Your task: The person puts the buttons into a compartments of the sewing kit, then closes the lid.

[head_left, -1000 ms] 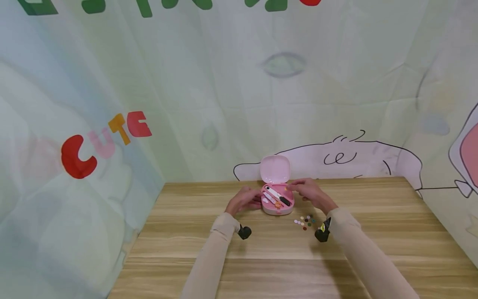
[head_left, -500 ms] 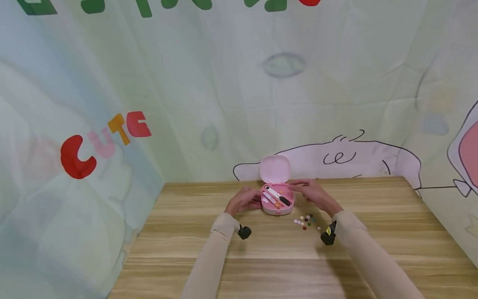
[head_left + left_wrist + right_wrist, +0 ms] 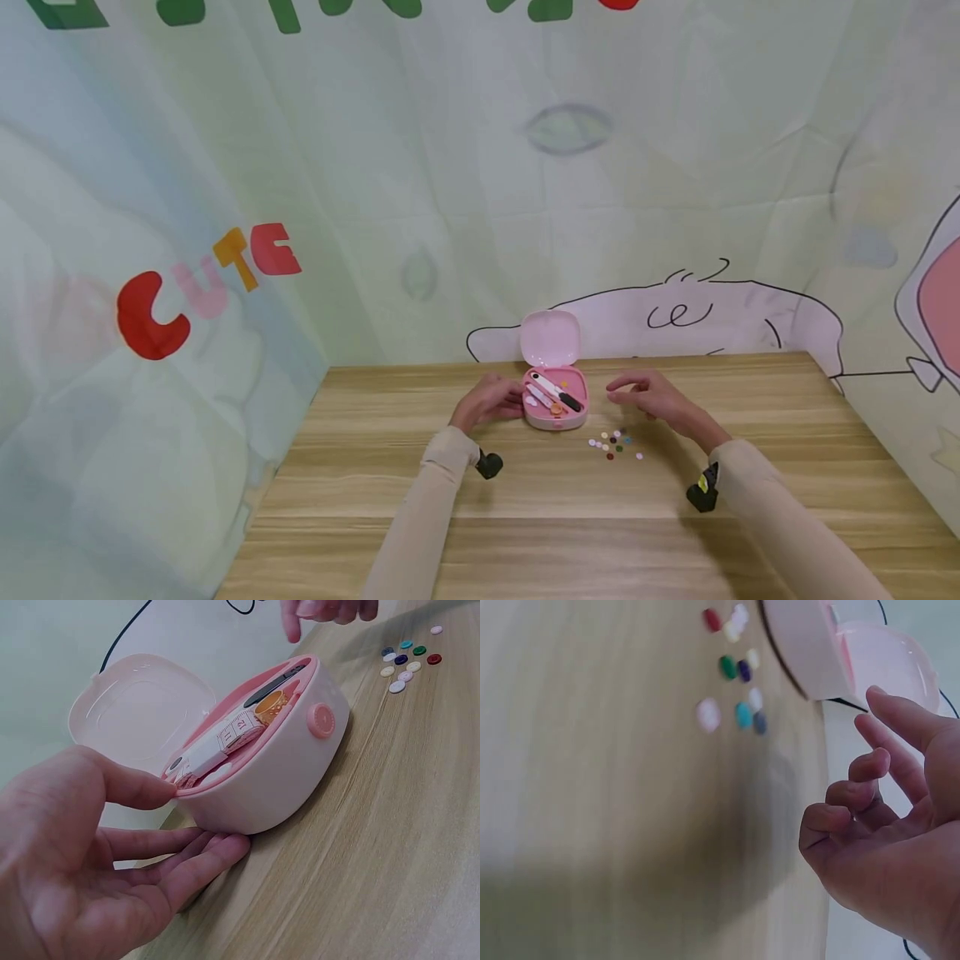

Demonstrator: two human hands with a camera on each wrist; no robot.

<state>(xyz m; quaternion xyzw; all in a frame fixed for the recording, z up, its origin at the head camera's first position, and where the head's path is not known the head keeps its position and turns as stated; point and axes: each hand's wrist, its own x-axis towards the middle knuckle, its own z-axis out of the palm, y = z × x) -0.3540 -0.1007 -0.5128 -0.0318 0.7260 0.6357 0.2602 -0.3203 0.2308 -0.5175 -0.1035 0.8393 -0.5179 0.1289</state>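
A pink sewing box (image 3: 556,423) stands on the wooden table with its lid (image 3: 551,338) raised. Inside lie a folded tape measure (image 3: 232,735), an orange thimble (image 3: 271,707), and a long white piece with a black end (image 3: 570,402). My left hand (image 3: 491,400) holds the box's left side, thumb at the rim and fingers low against the wall. Right of the box, apart from it, my right hand (image 3: 656,398) hovers with loosely bent fingers and nothing in them. Several small buttons (image 3: 419,651) in mixed colours lie on the table below that hand.
A printed cloth backdrop (image 3: 420,167) rises directly behind the table's far edge, close to the lid. One pale pink button (image 3: 708,715) lies slightly apart from the group. Bare wood (image 3: 525,500) stretches in front of the box.
My right hand has withdrawn from the box's right rim, moving right and a little toward me. The left hand stays at the box. A yellow spot now shows inside, uncovered.
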